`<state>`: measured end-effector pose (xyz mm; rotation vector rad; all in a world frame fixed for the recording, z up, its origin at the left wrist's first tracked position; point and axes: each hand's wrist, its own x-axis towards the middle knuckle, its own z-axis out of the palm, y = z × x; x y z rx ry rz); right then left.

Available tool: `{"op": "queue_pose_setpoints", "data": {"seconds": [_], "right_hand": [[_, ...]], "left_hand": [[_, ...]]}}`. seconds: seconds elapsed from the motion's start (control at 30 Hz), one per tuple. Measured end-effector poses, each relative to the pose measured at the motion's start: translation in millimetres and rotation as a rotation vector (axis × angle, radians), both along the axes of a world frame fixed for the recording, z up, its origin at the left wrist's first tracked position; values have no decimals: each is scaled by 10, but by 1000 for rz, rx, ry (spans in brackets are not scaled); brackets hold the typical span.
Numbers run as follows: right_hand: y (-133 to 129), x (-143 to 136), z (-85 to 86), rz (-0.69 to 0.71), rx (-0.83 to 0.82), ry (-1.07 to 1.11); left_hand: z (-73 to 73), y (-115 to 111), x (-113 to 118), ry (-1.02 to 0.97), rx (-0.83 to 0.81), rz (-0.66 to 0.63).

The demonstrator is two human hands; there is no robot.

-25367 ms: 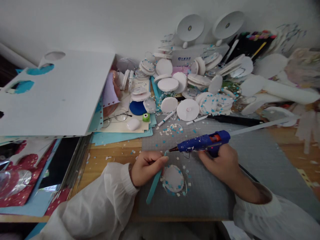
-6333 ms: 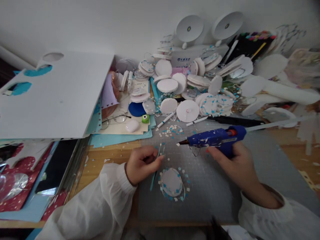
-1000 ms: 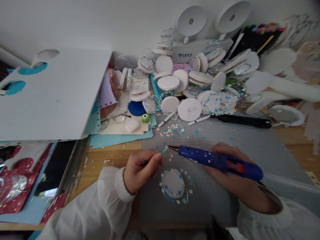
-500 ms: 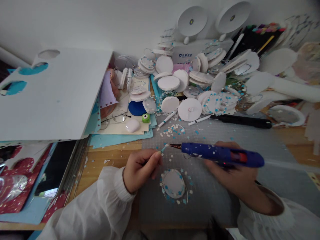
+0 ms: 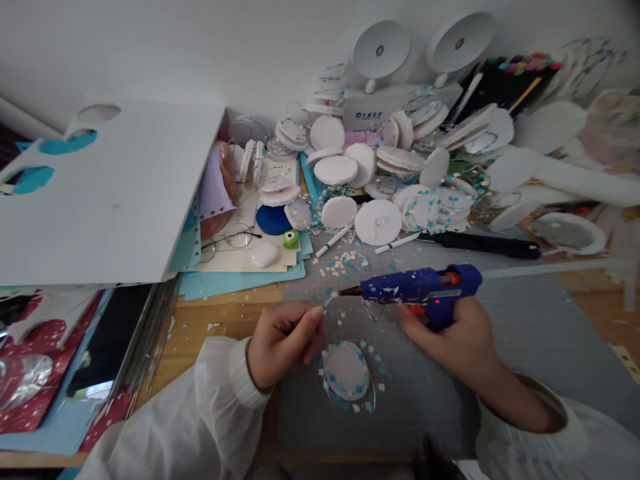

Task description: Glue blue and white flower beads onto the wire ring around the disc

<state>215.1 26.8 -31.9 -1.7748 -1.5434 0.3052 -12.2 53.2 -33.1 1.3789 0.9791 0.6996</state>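
Observation:
My left hand point(image 5: 287, 339) is closed in a pinch on a thin light-blue stick point(image 5: 327, 303), most of it hidden in the fingers. At the stick's tip is a tiny white flower point(image 5: 335, 294). My right hand point(image 5: 457, 340) grips a blue glue gun point(image 5: 400, 288) by its handle, its dark nozzle pointing left right at the flower. I cannot tell whether nozzle and flower touch. Below them, a round white disc point(image 5: 346, 370) ringed by wire with blue and white flowers lies on the grey cutting mat point(image 5: 415, 413).
Loose paper flowers point(image 5: 345, 263) are scattered on the mat. Behind stand many white discs point(image 5: 379, 222), a white pen point(image 5: 334, 241) and a black-handled tool point(image 5: 485, 245). Eyeglasses point(image 5: 239, 235) and a green punch point(image 5: 291, 239) lie on paper left. A large white board point(image 5: 125, 200) overhangs the left side.
My right hand has turned the glue gun more upright, so its handle and side show now. Its nozzle stays by the flower. My left hand is nearly still.

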Motion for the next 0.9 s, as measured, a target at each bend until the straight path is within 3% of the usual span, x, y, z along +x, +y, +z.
{"op": "queue_pose_setpoints", "data": {"seconds": [0.33,0.9], "right_hand": [[9,13,10,-21,-84,25],[4,16,11,-19,-68,-22]], "left_hand": [[8,-6,-4,-3,33,-9],[4,-2,-4,-21,36,-37]]}}
